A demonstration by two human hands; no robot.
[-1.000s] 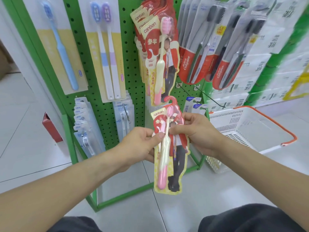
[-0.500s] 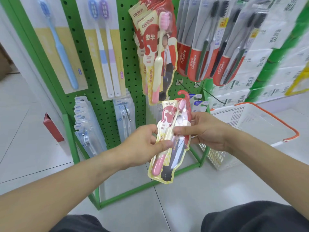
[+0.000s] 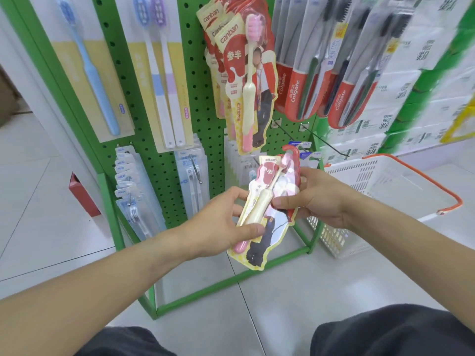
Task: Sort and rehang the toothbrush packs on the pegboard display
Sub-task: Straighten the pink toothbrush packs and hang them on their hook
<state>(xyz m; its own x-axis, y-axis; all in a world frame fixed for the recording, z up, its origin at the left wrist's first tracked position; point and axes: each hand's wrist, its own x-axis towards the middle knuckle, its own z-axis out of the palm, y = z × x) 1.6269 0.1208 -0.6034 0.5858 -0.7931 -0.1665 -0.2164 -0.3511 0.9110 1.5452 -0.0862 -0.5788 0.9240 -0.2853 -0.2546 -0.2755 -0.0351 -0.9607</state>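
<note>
I hold a red-and-cream toothbrush pack (image 3: 264,201) with a pink brush in front of the green pegboard (image 3: 195,80). My left hand (image 3: 221,227) grips its lower left edge, thumb over the front. My right hand (image 3: 318,199) pinches its upper right side. The pack tilts, its red hook end up and to the right. Several packs of the same kind (image 3: 244,73) hang on a peg just above it. Red Colgate packs (image 3: 321,68) hang to their right.
Blue and twin pastel brush cards (image 3: 159,73) hang at upper left, with clear small packs (image 3: 133,191) on low pegs. Bare metal pegs (image 3: 290,136) jut out below the Colgate packs. A white basket with an orange handle (image 3: 385,186) sits on the floor at right.
The pack has tipped from upright to slanted and risen slightly toward the board. Both hands kept their grip and shifted up and right with it.
</note>
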